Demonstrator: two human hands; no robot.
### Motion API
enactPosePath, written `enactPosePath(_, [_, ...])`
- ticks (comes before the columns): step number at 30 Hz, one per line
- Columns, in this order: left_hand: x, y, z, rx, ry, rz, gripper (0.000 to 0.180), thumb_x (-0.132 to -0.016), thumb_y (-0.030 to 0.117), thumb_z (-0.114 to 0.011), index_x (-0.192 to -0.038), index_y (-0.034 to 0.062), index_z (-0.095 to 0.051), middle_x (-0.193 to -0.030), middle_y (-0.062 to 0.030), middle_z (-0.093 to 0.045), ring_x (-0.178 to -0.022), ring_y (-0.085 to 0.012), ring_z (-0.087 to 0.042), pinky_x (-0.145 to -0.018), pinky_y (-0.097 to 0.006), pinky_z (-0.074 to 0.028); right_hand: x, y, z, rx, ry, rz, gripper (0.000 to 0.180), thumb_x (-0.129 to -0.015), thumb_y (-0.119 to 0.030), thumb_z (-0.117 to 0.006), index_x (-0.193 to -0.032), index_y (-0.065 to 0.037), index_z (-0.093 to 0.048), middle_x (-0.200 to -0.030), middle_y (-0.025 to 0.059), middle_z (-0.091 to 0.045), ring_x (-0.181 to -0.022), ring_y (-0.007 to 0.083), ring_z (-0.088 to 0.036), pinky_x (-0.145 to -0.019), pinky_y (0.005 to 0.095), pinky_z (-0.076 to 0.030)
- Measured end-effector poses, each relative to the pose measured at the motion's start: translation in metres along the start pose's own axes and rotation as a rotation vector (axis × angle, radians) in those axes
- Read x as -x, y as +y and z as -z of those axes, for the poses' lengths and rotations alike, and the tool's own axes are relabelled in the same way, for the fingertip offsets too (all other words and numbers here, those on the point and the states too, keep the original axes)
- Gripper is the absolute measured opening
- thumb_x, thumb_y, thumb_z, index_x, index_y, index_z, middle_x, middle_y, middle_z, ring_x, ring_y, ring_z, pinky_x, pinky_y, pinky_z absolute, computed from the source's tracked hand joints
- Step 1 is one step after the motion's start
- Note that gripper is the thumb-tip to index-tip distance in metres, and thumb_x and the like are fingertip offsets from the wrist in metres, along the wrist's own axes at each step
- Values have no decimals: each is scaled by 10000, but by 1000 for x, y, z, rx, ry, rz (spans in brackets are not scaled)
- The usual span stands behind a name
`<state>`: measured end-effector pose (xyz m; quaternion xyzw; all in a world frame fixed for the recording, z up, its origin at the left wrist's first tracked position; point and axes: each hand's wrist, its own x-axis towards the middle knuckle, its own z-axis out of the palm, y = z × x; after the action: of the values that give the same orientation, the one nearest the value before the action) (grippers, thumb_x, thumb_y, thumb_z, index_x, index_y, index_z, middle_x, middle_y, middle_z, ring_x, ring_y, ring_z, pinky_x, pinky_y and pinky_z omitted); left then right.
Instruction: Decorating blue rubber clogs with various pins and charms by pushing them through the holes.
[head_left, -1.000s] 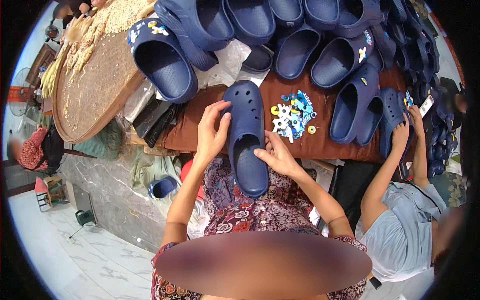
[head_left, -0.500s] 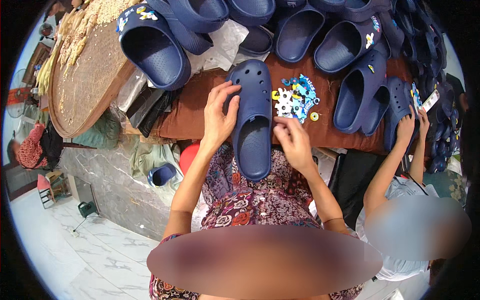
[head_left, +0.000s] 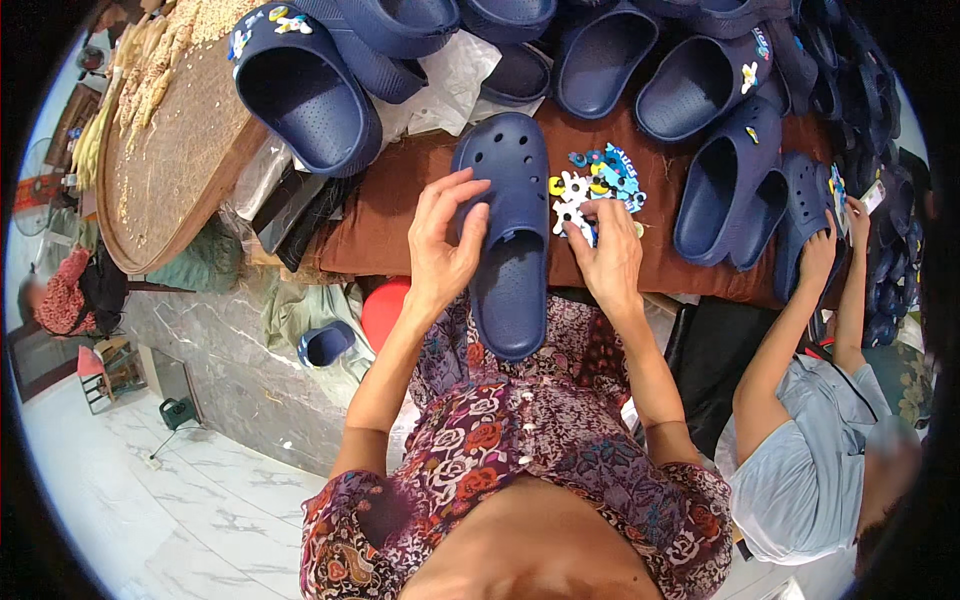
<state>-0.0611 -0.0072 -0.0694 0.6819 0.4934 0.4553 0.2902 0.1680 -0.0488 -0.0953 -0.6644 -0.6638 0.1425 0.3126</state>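
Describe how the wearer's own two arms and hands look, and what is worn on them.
Both forearms come up bare from short sleeves of a floral-patterned blouse in purple, red and white. The left hand and the right hand are bare: no gloves, and no rings, watch or bracelets are visible.

Crumpled clear plastic bag [head_left: 450, 85] among clogs, small white tag [head_left: 876, 196] far right

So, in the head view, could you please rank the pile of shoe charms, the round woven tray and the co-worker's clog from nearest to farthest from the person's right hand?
1. Pile of shoe charms: under the fingertips of the right hand.
2. Co-worker's clog: off to the right, on the brown cloth.
3. Round woven tray: far left, beyond the left hand.
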Motion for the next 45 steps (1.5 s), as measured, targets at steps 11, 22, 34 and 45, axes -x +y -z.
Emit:
enactPosePath(11, [4,4,-13,-110,-107,-122,503,-719,101,-832,-1204,91,-697,-1312,-143,-623,-1245,-349,-567,-1057,-448,-448,-34,-15,1,-390,152,-9,205,-865,-40,-752,-1049,-42,-663,-957,99,-697,-808,210,-677,-716,332,-531])
enactPosePath(22, [1,-4,-13,-71,-112,-116,495,-653,0,-729,-1138,98,-726,-1257,-124,-665,-1235,-344,-585,-1055,-442,-453,-49,-14,-14,-337,117,318,210,-852,34,-706,-1047,-41,-695,-1026,112,-694,-921,277,-698,-772,360,-552])
enactPosePath(34, [1,-7,-14,-76,-97,-109,463,-650,31,-736,-1107,103,-738,-1235,-121,-678,-1215,-343,-601,-1037,-444,-467,-45,-6,-17,-368,52,329,245,-853,54,-674,-1076,-43,-708,-1081,118,-702,-978,291,-700,-833,365,-558])
enactPosePath(45, [0,-7,-17,-84,-76,-102,444,-647,34,-733,-1084,106,-748,-1214,-119,-690,-1194,-340,-617,-1024,-439,-478,-49,1,-22,-369,72,395,234,-825,68,-677,-1027,-43,-718,-1079,114,-738,-1000,292,-709,-856,375,-561])
